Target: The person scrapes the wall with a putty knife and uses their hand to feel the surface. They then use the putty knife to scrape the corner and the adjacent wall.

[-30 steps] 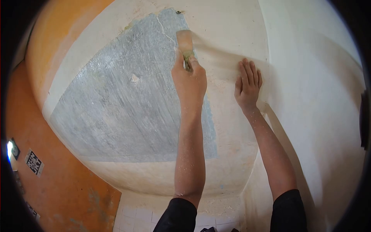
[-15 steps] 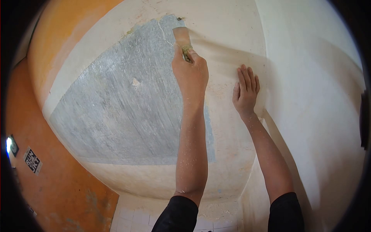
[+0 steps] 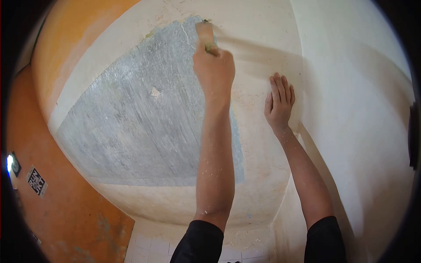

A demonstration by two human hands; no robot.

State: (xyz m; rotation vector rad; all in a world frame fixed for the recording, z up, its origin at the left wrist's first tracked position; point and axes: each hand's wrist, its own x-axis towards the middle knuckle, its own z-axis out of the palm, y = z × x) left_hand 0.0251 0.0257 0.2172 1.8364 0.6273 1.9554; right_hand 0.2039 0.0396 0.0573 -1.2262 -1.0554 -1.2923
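My left hand is closed around the handle of a scraper, a flat, wide blade pointing up the wall. The blade lies near the top right corner of a grey-blue patch, just below a small dark hole. Most of the handle is hidden by my fingers. Further right, my right hand rests flat on the cream wall, fingers up and slightly apart, holding nothing. White specks dot both forearms.
An orange wall with a black-and-white sticker stands at the left. A smooth white wall rises at the right, with a dark object at its far edge. Pale tiles show at the bottom.
My left hand and the scraper have moved a little up the wall, bringing the blade closer to the hole. My right hand has stayed in place.
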